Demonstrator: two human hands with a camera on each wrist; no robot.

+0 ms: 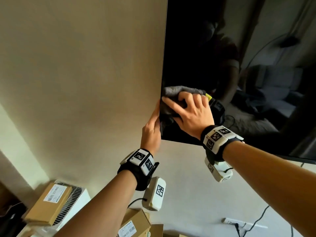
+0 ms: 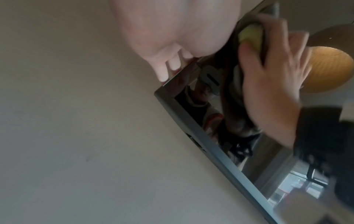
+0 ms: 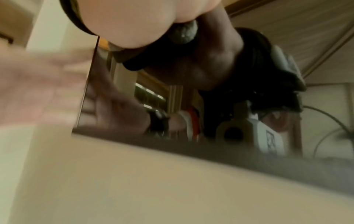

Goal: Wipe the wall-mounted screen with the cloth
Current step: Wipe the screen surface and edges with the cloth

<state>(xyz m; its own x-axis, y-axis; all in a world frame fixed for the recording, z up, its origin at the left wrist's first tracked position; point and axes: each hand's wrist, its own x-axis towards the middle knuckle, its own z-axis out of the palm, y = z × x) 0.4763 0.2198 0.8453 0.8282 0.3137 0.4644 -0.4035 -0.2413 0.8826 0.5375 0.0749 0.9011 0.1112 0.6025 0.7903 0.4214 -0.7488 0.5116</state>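
The black wall-mounted screen [image 1: 196,40] fills the upper right of the head view, and its lower left corner is near my hands. My right hand [image 1: 188,110] presses a bunched grey cloth [image 1: 172,91] with a yellow-green edge against the glass just inside that corner, fingers curled into the fabric. My left hand [image 1: 152,129] holds the screen's left edge, thumb on the front and fingers [image 2: 172,63] behind it. In the left wrist view my right hand [image 2: 272,91] covers the cloth [image 2: 250,34] on the screen [image 2: 268,159]. A lump of the cloth [image 3: 184,33] shows under my palm in the right wrist view.
A beige wall [image 1: 77,65] lies left of and below the screen. Cardboard boxes [image 1: 49,202] rest on a white grilled appliance [image 1: 71,200] at the lower left, with another box [image 1: 135,224] beside them. A white power strip [image 1: 239,224] with black cables lies at the lower right.
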